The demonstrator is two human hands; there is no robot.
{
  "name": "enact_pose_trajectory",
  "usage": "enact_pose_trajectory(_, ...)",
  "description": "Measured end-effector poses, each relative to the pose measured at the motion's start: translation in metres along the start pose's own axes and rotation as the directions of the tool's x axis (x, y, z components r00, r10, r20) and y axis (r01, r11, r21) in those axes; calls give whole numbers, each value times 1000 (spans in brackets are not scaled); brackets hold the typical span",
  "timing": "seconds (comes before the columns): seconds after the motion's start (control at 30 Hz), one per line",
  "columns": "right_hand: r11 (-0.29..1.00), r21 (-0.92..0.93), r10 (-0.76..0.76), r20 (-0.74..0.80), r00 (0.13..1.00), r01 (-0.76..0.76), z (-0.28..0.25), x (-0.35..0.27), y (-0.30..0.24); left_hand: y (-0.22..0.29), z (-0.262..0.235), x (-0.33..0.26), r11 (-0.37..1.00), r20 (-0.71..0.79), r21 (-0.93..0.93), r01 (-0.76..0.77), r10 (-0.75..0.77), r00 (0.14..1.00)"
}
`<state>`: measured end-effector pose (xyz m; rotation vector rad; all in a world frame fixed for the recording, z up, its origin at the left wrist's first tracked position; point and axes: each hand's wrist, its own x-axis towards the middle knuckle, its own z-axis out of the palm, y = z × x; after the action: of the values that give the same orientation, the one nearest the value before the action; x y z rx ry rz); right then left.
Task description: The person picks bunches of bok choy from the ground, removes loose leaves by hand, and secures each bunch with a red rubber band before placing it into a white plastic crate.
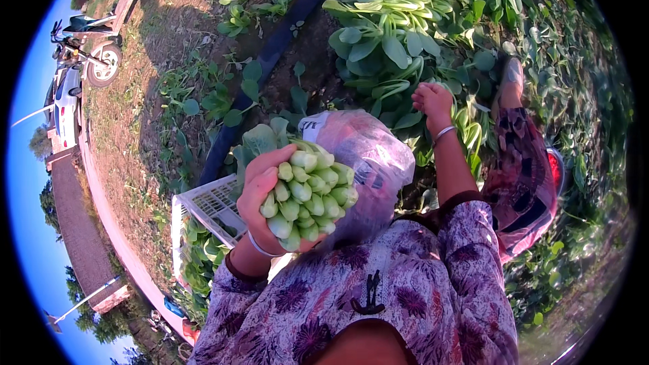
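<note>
A thick bunch of bok choy [307, 196] is gripped in my left hand [260, 189], its pale cut stem ends turned up and its leaves pointing away, partly hidden. My fingers and thumb wrap around its side. To the right, my right hand [434, 103] hovers over the greens with its fingers curled in; nothing shows in it. Just beyond that hand lies a pile of cut bok choy [399, 10], stems bundled side by side. Between my hands, a crinkled translucent plastic bag [368, 149] with pink showing through covers part of my lap.
A white plastic crate [215, 206] with greens in it stands at my left. A dark hose [270, 61] crosses the soil. Leafy plants [568, 128] cover the ground on the right, beside my foot [512, 81]. A motorcycle [101, 64] and white car [66, 108] are far left.
</note>
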<state>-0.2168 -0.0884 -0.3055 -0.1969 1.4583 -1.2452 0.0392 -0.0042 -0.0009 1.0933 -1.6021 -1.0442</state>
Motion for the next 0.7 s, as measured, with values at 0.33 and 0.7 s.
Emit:
enact_pose_trajectory(0.33,867,-465,170,-59,984,-177,42,46,41,-23,-19,1,961,87,192,-198,185,979)
enact_pose_trajectory(0.7,938,-230,271,26,962,-258,35,33,45,-23,-25,11,840,235,265,-473,419,877)
